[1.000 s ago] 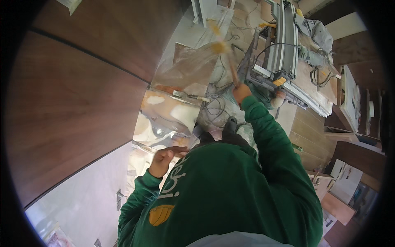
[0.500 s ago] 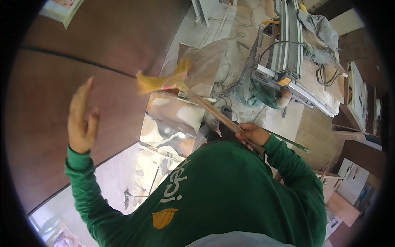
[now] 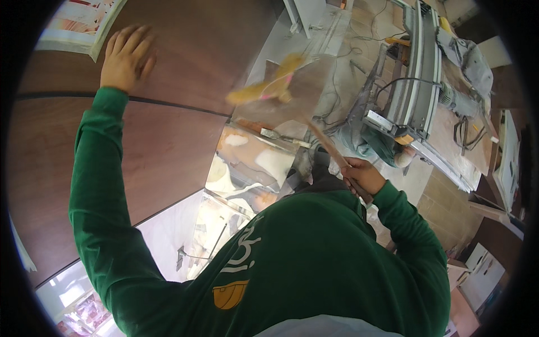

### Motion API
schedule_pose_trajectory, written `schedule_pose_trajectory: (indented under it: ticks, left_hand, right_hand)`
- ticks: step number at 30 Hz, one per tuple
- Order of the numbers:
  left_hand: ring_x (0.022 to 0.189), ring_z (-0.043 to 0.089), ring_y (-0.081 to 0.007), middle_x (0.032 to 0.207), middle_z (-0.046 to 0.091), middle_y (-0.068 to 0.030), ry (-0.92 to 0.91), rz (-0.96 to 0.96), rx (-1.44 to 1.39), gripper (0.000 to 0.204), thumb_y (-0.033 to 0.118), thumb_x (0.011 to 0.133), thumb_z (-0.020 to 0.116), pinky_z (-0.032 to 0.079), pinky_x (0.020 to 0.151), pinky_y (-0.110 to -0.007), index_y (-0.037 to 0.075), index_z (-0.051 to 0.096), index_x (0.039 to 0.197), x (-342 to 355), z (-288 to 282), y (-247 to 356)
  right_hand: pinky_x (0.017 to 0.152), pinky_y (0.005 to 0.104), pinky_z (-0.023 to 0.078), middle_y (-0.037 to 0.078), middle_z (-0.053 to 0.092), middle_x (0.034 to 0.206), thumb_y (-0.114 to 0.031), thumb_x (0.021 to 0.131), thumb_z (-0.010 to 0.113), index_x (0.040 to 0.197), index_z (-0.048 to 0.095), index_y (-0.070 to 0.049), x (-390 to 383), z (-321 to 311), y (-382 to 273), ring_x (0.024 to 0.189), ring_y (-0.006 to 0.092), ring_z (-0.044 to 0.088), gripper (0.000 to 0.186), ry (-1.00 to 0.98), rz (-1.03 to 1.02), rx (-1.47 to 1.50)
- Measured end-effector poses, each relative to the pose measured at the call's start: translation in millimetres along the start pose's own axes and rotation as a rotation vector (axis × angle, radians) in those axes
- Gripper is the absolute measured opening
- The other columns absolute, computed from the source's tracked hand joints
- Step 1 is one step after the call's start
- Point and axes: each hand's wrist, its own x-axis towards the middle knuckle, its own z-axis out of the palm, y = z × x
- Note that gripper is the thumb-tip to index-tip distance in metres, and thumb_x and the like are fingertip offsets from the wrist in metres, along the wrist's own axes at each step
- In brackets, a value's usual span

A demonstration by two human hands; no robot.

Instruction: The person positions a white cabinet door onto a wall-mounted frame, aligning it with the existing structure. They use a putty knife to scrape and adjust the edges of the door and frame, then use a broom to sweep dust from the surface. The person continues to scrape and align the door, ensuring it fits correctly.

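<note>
My right hand (image 3: 362,177) is wrapped round the wooden handle of a broom, low on the stick and close to my body. The broom's yellow bristle head (image 3: 269,90), blurred by motion, points forward and left, close to the edge of a brown wood panel (image 3: 163,146). My left hand (image 3: 126,59) is raised at the far left with its fingers outstretched, holding nothing. It is in front of the panel, beside a framed picture (image 3: 84,25); whether it touches the panel I cannot tell.
A metal-railed cutting machine (image 3: 415,73) stands at the far right, with a grey power tool (image 3: 457,98) beside it. Cables (image 3: 335,84) trail over the dusty floor. Below the broom head are a glossy patterned panel (image 3: 247,151) and a brush-like tool (image 3: 283,137).
My left hand has moved up and forward along the panel toward the picture. The view has shifted, and the broom's head has swung with its handle still in my right hand.
</note>
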Motion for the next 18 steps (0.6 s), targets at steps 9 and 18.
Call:
schedule_pose_trajectory:
  ticks: [9, 18]
  left_hand:
    - [0.134, 0.043, -0.0189, 0.141, 0.051, 0.0050, 0.007, -0.067, 0.108, 0.038, 0.033, 0.089, 0.064, 0.028, 0.115, -0.043, 0.024, 0.061, 0.125, 30.5, 47.1, -16.4]
    - [0.139, 0.038, -0.0205, 0.150, 0.042, 0.0028, -0.139, -0.173, 0.197, 0.045, 0.048, 0.093, 0.056, 0.024, 0.118, -0.043, 0.025, 0.059, 0.132, 6.7, 61.8, -31.4]
  right_hand:
    - [0.040, 0.0335, 0.044, 0.010, 0.063, 0.067, -0.016, 0.087, 0.061, 0.089, 0.067, 0.000, 209.6, 16.5, -91.2, 0.049, 0.0195, 0.059, 0.018, -0.304, -0.013, -0.557]
    - [0.042, 0.0371, 0.044, 0.007, 0.056, 0.058, -0.018, 0.086, 0.065, 0.082, 0.063, -0.005, 144.2, 20.3, -116.1, 0.047, 0.0199, 0.057, 0.014, -0.229, -0.036, -0.183]
